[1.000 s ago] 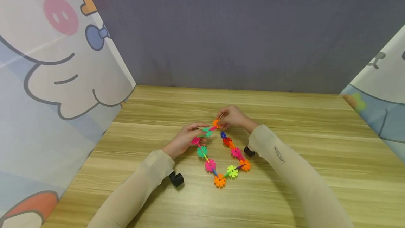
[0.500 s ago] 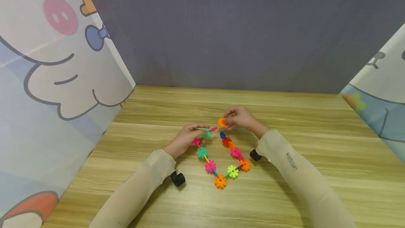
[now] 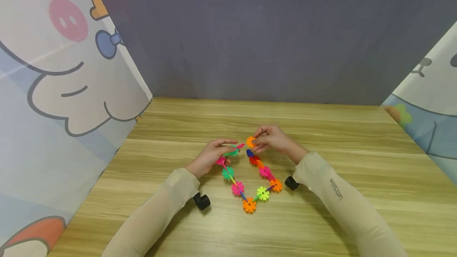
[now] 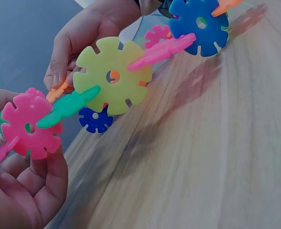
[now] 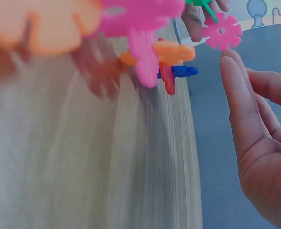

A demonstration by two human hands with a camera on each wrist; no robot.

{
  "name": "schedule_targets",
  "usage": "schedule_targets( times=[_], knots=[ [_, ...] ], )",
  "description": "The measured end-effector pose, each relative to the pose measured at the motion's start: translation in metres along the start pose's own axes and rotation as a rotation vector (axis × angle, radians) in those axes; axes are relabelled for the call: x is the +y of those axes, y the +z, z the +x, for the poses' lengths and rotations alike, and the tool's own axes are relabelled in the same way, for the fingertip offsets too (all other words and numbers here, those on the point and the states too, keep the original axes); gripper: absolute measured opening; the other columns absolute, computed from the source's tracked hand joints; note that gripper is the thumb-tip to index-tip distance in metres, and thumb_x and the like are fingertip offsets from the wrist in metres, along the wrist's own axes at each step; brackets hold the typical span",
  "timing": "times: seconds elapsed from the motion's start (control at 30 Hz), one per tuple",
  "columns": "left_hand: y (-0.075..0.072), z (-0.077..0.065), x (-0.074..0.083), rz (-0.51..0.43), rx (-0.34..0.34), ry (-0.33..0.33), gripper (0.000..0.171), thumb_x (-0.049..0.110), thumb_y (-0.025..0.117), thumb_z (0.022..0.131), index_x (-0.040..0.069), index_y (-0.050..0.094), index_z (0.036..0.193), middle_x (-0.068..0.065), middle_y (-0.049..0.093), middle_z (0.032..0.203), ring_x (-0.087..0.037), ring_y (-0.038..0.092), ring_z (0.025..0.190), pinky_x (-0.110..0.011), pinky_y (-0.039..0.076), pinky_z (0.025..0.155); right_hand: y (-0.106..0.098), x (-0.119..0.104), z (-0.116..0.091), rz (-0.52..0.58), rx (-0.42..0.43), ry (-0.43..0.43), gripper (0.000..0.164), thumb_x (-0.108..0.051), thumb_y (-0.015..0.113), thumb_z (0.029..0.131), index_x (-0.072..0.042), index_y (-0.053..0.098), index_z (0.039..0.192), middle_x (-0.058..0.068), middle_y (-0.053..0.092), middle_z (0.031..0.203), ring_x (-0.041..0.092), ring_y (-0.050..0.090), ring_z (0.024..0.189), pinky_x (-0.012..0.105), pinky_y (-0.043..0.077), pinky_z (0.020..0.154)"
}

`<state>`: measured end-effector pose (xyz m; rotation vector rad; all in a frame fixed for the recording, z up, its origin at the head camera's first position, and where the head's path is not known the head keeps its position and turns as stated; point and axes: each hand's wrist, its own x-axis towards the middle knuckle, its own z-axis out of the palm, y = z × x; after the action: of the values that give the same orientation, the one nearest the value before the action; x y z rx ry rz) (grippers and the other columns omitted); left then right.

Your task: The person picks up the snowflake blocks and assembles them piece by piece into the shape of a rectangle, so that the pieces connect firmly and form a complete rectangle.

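A chain of flower-shaped notched plastic discs [image 3: 249, 205] lies in an open loop on the table. My left hand [image 3: 209, 157] holds the chain near its upper left end, fingers around a pink disc [image 4: 31, 126] and the green one beside it. Past those fingertips a pink disc [image 5: 222, 31] forms that end. My right hand [image 3: 275, 140] pinches a loose orange disc [image 3: 250, 142] between thumb and fingers, just apart from the pink end. Below it, a dark blue disc [image 3: 249, 153] makes the chain's other end. In the right wrist view, the orange disc is hidden behind my right fingers.
The wood-grain table [image 3: 321, 130] ends at a dark grey partition [image 3: 250, 39]. Cartoon-printed panels [image 3: 53, 74] stand at both sides. Black wrist cameras [image 3: 202, 201] hang below each sleeve cuff, close to the tabletop.
The orange disc has come away from the pink end of the chain. My right hand carried it rightward, then slightly down toward the dark blue end. My left hand has hardly moved.
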<state>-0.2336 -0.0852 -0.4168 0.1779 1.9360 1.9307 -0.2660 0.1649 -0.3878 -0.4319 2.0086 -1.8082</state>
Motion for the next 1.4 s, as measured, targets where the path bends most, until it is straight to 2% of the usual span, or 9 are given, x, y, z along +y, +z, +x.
schedule_targets(
  times=[0.2,0.37,0.57,0.7,0.83,1.07,1.4],
  knots=[
    [0.002,0.001,0.001,0.021,-0.003,-0.001,0.038,0.020,0.070,0.094,0.011,0.065,0.130,-0.011,0.065,0.112,-0.014,0.055,0.057,-0.029,0.053,0.066,0.003,-0.001,-0.003,0.079,-0.009,0.012,0.013,0.007,0.060,0.093,0.012,0.053,0.103,0.013,0.070,0.082,0.023,0.074,0.075,0.041,0.060,0.074],
    [0.003,0.002,0.003,0.047,-0.013,0.011,0.040,0.021,0.070,0.094,0.009,0.064,0.132,-0.010,0.066,0.110,-0.013,0.054,0.056,-0.032,0.053,0.072,0.006,-0.005,-0.004,0.108,-0.025,0.026,0.010,0.008,0.057,0.095,0.011,0.052,0.103,0.013,0.069,0.085,0.021,0.073,0.075,0.037,0.060,0.073],
    [0.003,0.001,0.004,0.056,-0.027,0.024,0.041,0.020,0.068,0.095,0.007,0.062,0.134,-0.009,0.067,0.109,-0.014,0.057,0.056,-0.034,0.053,0.076,0.007,-0.004,-0.005,0.137,-0.048,0.035,0.013,0.006,0.059,0.095,0.011,0.052,0.104,0.014,0.069,0.086,0.022,0.074,0.077,0.036,0.061,0.073],
    [0.005,0.002,0.003,0.037,-0.035,0.038,0.043,0.015,0.066,0.096,0.002,0.059,0.136,-0.009,0.069,0.108,-0.014,0.064,0.070,-0.033,0.057,0.073,0.009,-0.002,-0.006,0.160,-0.054,0.042,0.015,0.005,0.061,0.094,0.012,0.052,0.104,0.014,0.067,0.086,0.023,0.074,0.077,0.035,0.061,0.071],
    [0.007,0.002,0.003,-0.010,-0.049,0.045,0.042,0.008,0.064,0.097,-0.003,0.057,0.136,-0.009,0.071,0.103,-0.014,0.066,0.082,-0.032,0.059,0.073,0.010,0.000,-0.007,0.178,-0.046,0.036,0.007,0.009,0.057,0.095,0.010,0.054,0.101,0.014,0.068,0.085,0.022,0.074,0.075,0.034,0.061,0.070],
    [0.008,0.003,0.003,-0.005,-0.031,0.038,0.039,0.004,0.063,0.096,-0.004,0.058,0.134,-0.005,0.072,0.093,-0.013,0.066,0.074,-0.026,0.058,0.069,0.012,0.002,-0.008,0.190,-0.053,0.023,0.008,0.012,0.053,0.094,0.007,0.058,0.097,0.013,0.070,0.086,0.021,0.073,0.074,0.033,0.061,0.069],
    [0.011,0.004,0.002,0.005,-0.019,0.044,0.037,0.004,0.065,0.095,-0.004,0.061,0.131,-0.003,0.072,0.085,-0.011,0.066,0.070,-0.025,0.057,0.064,0.015,0.000,-0.009,0.169,-0.045,0.049,0.009,0.012,0.054,0.095,0.004,0.058,0.096,0.011,0.071,0.083,0.020,0.073,0.073,0.033,0.061,0.069]
  ],
)
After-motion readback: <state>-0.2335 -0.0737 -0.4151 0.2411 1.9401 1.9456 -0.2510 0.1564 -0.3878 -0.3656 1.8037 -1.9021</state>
